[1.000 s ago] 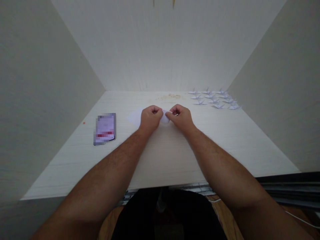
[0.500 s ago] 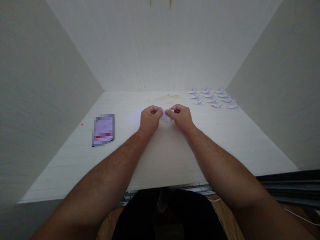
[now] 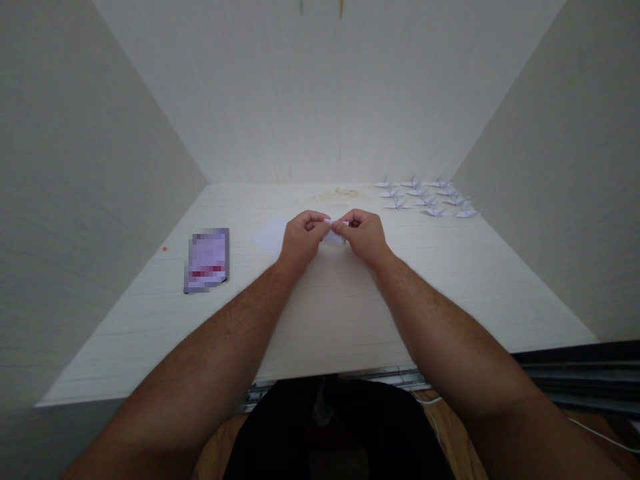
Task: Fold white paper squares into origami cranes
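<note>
Between my two hands is a small folded piece of white paper (image 3: 334, 238), just above the middle of the table (image 3: 330, 320). My left hand (image 3: 303, 235) pinches its left side with thumb and forefinger. On the opposite side, my right hand (image 3: 363, 233) grips it the same way, and the two thumbs nearly meet at the upper edge. The fingers hide part of the folds. Partly behind my left hand lies pale white paper (image 3: 267, 237), flat on the table.
Several folded paper cranes (image 3: 425, 199) stand in rows at the back right. To the left lies a dark-edged, blurred rectangular object (image 3: 207, 260), with a small orange dot (image 3: 165, 249) beyond it. Brownish marks (image 3: 340, 194) show near the back wall (image 3: 320, 93). Side walls enclose the table.
My left hand has shifted slightly right, bringing the thumbs closer together. More of the small paper now shows below the fingertips; the other things stay where they were.
</note>
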